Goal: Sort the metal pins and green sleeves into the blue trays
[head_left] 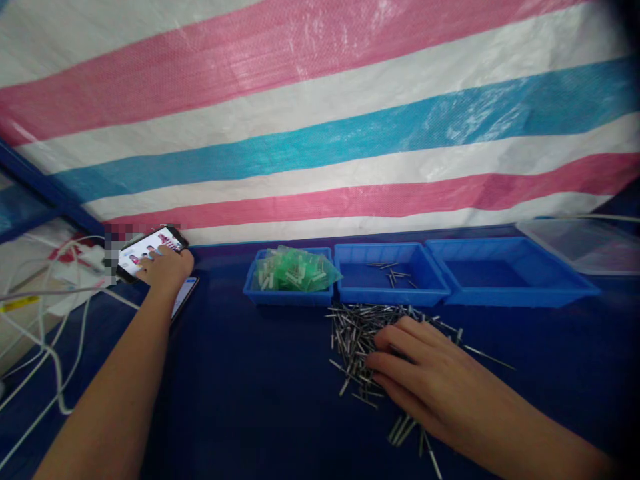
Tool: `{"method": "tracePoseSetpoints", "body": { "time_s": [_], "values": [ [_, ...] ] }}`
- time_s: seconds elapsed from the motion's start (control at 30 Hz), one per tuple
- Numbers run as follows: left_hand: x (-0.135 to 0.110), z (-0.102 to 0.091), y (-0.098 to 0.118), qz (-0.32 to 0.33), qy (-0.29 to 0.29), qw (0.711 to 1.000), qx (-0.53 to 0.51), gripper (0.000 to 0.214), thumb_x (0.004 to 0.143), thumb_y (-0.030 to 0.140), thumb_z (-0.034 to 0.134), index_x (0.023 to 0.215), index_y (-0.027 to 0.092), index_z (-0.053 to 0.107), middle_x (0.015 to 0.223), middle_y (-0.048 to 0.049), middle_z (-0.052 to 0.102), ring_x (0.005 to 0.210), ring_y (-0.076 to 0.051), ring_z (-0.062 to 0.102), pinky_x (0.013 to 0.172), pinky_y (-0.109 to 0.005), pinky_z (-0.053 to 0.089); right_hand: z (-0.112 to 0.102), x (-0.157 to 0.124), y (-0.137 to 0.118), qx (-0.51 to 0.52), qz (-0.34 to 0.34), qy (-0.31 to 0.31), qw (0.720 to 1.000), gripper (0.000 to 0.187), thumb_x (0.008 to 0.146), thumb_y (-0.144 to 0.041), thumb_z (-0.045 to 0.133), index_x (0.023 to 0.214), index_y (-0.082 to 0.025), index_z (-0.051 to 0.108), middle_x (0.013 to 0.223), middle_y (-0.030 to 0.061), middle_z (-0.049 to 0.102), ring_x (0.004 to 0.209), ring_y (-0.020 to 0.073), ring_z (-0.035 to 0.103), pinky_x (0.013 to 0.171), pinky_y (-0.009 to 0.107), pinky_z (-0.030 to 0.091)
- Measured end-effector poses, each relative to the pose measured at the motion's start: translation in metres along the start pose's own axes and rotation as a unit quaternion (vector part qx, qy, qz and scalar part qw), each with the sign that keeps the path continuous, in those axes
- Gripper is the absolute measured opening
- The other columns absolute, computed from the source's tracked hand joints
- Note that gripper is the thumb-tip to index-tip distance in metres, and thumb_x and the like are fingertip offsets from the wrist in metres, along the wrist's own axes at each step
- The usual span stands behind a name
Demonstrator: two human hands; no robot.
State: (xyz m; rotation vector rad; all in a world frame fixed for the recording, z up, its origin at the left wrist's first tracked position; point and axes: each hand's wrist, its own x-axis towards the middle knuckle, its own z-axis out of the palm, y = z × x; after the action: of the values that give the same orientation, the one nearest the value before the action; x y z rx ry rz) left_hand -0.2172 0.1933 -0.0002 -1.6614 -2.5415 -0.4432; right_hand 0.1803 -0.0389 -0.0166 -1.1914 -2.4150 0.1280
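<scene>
My left hand (165,267) reaches far left and rests on a propped-up phone (150,252), fingers extended onto its lit screen. A second phone (186,295) lies flat just under that hand. My right hand (425,377) lies palm down with fingers spread on a loose pile of thin metal pins (360,333) on the dark blue table. Behind the pile stand three blue trays: the left one (287,293) holds green plastic bags of small parts (295,269), the middle one (390,290) holds a few pins, the right one (510,290) looks bare.
A striped pink, white and blue tarp (320,120) hangs behind the table. White cables (45,347) trail at the left edge. A clear plastic lid or box (585,243) sits at the far right behind the trays.
</scene>
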Motion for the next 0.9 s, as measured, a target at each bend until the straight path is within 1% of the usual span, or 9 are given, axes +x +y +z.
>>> {"method": "tracePoseSetpoints", "body": {
  "time_s": [0.1,0.23,0.43,0.53,0.6,0.67,0.73,0.83,0.9],
  "values": [
    [0.004,0.0,0.0,-0.049,0.036,0.998,0.002,0.064,0.088,0.034,0.038,0.133,-0.01,0.029,0.142,-0.0383,0.025,0.132,-0.055,0.015,0.094,-0.071,0.019,0.0,0.0,-0.001,-0.003,-0.002,0.001,1.0,0.012,0.082,-0.012,0.057,0.085,-0.022,0.063,0.085,0.0025,0.059,0.078,0.0202,0.049,0.067,0.035,0.038],
    [0.01,0.003,0.001,-0.077,0.054,0.996,-0.003,0.061,0.087,0.034,0.04,0.132,-0.006,0.034,0.141,-0.0345,0.031,0.133,-0.05,0.021,0.098,-0.066,0.019,-0.001,0.001,-0.002,-0.014,-0.008,0.01,1.0,0.011,0.081,-0.011,0.058,0.077,-0.021,0.059,0.083,0.0022,0.059,0.075,0.0196,0.049,0.065,0.035,0.038],
    [0.002,-0.002,0.01,-0.077,0.091,0.993,-0.012,0.051,0.085,0.032,0.045,0.126,0.001,0.042,0.136,-0.0306,0.041,0.128,-0.048,0.031,0.096,-0.063,0.027,-0.002,0.001,0.0,-0.032,-0.019,0.011,0.999,0.011,0.082,-0.012,0.058,0.077,-0.021,0.06,0.083,0.0027,0.06,0.074,0.0192,0.05,0.064,0.034,0.039],
    [-0.015,-0.013,0.022,0.011,0.179,0.98,-0.083,0.032,0.084,0.02,0.045,0.112,0.006,0.05,0.117,-0.0248,0.056,0.114,-0.041,0.047,0.091,-0.055,0.036,-0.002,0.001,0.0,-0.037,-0.027,0.008,0.999,0.012,0.083,-0.012,0.057,0.077,-0.021,0.061,0.082,0.0026,0.06,0.074,0.0189,0.052,0.065,0.034,0.041],
    [-0.037,-0.023,0.035,0.1,0.262,0.945,-0.166,0.024,0.08,0.01,0.045,0.103,0.009,0.051,0.108,-0.0192,0.058,0.105,-0.032,0.052,0.09,-0.048,0.039,-0.002,0.001,-0.001,-0.035,-0.031,0.007,0.999,0.012,0.084,-0.012,0.056,0.078,-0.021,0.061,0.081,0.0025,0.061,0.075,0.0193,0.053,0.066,0.035,0.042],
    [-0.073,-0.035,0.053,0.174,0.293,0.905,-0.253,0.025,0.076,0.006,0.047,0.1,0.012,0.05,0.101,-0.0128,0.057,0.095,-0.025,0.054,0.085,-0.041,0.043,-0.004,0.002,-0.001,-0.025,-0.031,0.006,0.999,0.013,0.087,-0.013,0.053,0.081,-0.02,0.061,0.082,0.0028,0.061,0.075,0.0196,0.054,0.066,0.035,0.043],
    [-0.122,-0.048,0.072,0.262,0.269,0.87,-0.318,0.024,0.077,0.008,0.049,0.1,0.015,0.05,0.098,-0.0078,0.057,0.085,-0.02,0.055,0.079,-0.036,0.045,-0.008,0.002,-0.002,-0.001,-0.022,0.015,1.0,0.014,0.09,-0.014,0.049,0.083,-0.02,0.06,0.086,0.0037,0.062,0.077,0.0191,0.056,0.068,0.036,0.044],
    [-0.2,-0.062,0.101,0.445,0.054,0.845,-0.292,0.018,0.087,0.017,0.049,0.103,0.018,0.058,0.101,-0.0055,0.061,0.095,-0.019,0.056,0.086,-0.035,0.045,-0.017,0.001,0.001,0.074,0.003,0.053,0.996,0.014,0.092,-0.015,0.046,0.089,-0.02,0.058,0.094,0.0047,0.062,0.086,0.017,0.057,0.075,0.032,0.046],
    [-0.239,-0.065,0.115,0.505,-0.073,0.812,-0.284,0.024,0.092,0.02,0.046,0.113,0.018,0.059,0.108,-0.0057,0.064,0.102,-0.018,0.056,0.092,-0.033,0.043,-0.024,0.0,0.004,0.129,0.021,0.093,0.987,0.012,0.091,-0.014,0.048,0.092,-0.021,0.058,0.097,0.0041,0.062,0.09,0.015,0.057,0.078,0.029,0.047]
  ]
}}
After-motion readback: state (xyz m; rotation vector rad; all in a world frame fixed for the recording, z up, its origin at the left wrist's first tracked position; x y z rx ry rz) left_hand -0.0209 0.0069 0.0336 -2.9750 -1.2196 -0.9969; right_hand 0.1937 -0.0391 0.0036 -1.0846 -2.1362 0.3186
